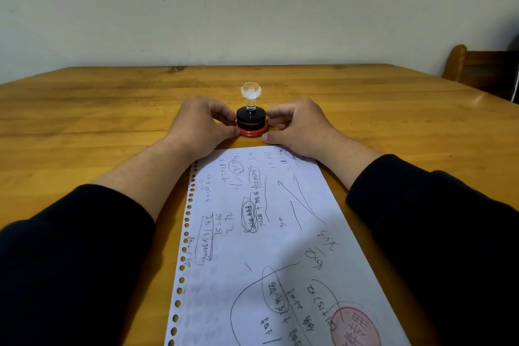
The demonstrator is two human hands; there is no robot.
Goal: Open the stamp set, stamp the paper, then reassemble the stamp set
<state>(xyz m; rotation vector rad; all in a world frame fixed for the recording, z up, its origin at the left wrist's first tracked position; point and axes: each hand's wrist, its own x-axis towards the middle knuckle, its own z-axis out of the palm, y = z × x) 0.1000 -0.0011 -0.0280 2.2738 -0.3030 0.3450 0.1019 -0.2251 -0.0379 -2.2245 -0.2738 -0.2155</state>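
Note:
The stamp (250, 118) stands upright on the wooden table (112, 109), just beyond the paper's far edge. It has a clear knob handle (250, 91), a black round body and a red base cap (252, 132) under it. My left hand (199, 123) holds it from the left, with the thumb on the red cap and curled fingers against the black body. My right hand (300, 126) does the same from the right. The paper (266, 247) is a punched sheet covered in handwriting, and a round red stamp mark (355, 327) shows near its bottom right corner.
A wooden chair back (477, 70) stands past the table's right edge. A pale wall runs behind the table's far edge. My right palm rests on the paper's far right corner.

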